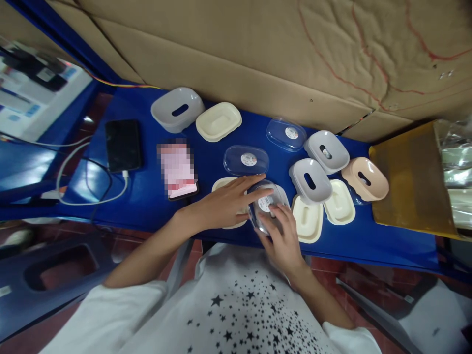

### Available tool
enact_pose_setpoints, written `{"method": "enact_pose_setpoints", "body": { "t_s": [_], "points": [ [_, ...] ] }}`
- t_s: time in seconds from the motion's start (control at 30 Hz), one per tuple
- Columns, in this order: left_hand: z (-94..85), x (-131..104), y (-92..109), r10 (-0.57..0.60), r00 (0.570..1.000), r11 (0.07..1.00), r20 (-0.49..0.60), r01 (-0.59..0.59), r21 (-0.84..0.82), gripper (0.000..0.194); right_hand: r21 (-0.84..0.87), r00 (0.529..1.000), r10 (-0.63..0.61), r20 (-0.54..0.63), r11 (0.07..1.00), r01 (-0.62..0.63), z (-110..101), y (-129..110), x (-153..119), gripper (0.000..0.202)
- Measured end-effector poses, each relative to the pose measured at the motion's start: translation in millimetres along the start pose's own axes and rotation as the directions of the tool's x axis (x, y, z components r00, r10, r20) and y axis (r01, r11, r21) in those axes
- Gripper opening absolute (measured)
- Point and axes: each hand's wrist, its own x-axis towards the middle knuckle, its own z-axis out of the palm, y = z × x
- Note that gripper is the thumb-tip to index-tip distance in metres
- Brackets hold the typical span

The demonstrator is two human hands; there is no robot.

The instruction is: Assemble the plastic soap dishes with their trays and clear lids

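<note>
A clear plastic lid (262, 216) with a round white label is in front of me, over a pale grey soap box (283, 194) that my hands partly cover. My left hand (232, 202) reaches in from the left with its fingers stretched out and apart, the fingertips at the lid's upper left edge. Beneath that hand lies a cream tray (221, 183), mostly hidden. My right hand (283, 241) grips the lid from the near right side, its fingers bent over the top. Another clear lid (241, 164) lies flat just beyond my left hand.
Grey boxes (313, 191) (334, 160), a peach box (372, 189) and cream trays (308, 233) stand to the right, before a cardboard carton (409, 182). Behind are a clear lid (276, 135), a grey box (165, 115) and a cream tray (210, 132). Leftward lie a phone (177, 169) and a cabled black device (123, 145).
</note>
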Motion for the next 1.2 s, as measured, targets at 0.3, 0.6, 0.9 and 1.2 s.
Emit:
{"method": "enact_pose_setpoints", "body": {
  "t_s": [0.3, 0.6, 0.9, 1.2],
  "points": [
    [3.5, 25, -10, 0.085, 0.993, 0.996, 0.082, -0.082, -0.047, 0.106, 0.083, 0.988, -0.154, 0.005, 0.985, 0.153, -7, 31, 14, 0.045],
    [-0.1, 40, -8, 0.087, 0.988, 0.98, 0.128, -0.108, 0.166, 0.096, 0.039, 0.994, -0.101, 0.049, 0.994, 0.099, -17, 29, 8, 0.043],
    [-6.8, 20, -4, -0.025, 0.992, 0.985, 0.124, 0.003, 0.175, 0.109, 0.023, 0.982, -0.094, 0.165, 0.996, 0.092, -12, 34, 14, 0.073],
    [-7.8, 24, -22, -0.03, 0.993, 0.995, 0.11, 0.019, 0.101, 0.108, 0.115, 0.972, -0.044, 0.229, 0.993, 0.018, -18, 35, 23, 0.079]
  ]
}}
